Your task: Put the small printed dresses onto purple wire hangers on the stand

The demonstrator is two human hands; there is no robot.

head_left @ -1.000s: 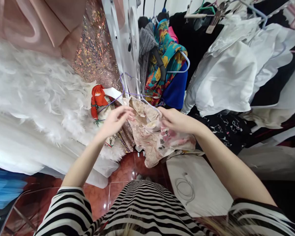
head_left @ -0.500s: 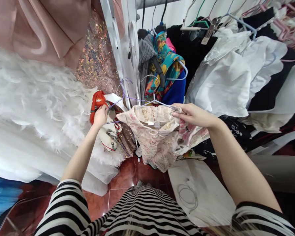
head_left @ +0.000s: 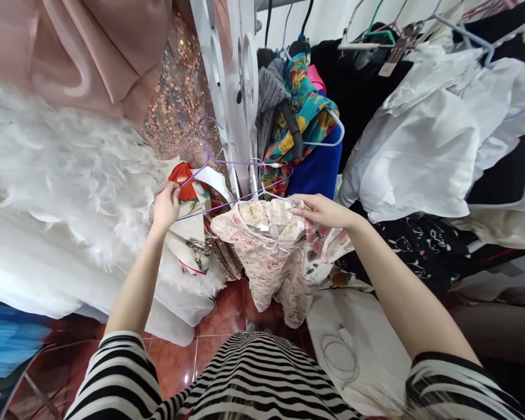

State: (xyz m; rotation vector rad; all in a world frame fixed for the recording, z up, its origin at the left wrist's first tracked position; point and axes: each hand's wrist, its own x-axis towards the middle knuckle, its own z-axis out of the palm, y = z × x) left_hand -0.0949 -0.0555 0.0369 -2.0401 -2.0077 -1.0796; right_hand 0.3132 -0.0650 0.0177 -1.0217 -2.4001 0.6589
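A purple wire hanger (head_left: 207, 153) is gripped at its left end by my left hand (head_left: 166, 205), its fingers closed. Close by that hand hangs a cream garment with red trim and a red-orange part (head_left: 190, 230); whether the hand also pinches its cloth I cannot tell. My right hand (head_left: 326, 210) is closed on the right shoulder of a pale pink floral garment (head_left: 266, 256), which drapes from a light-coloured hanger (head_left: 265, 189). The purple hanger's bottom bar crosses near the floral garment's neckline.
White feathery dress (head_left: 70, 146) and sequined cloth (head_left: 179, 81) crowd the left. A white metal frame (head_left: 221, 76) stands ahead. Hanging clothes fill the right, among them a white garment (head_left: 415, 134). Below are a white panel with a coiled cable (head_left: 367, 338) and a red tiled floor (head_left: 219, 315).
The purple hanger has shifted left and tilted, apart from the floral garment's hanger, as my left hand moved left. My right hand and the floral garment have come slightly lower and left.
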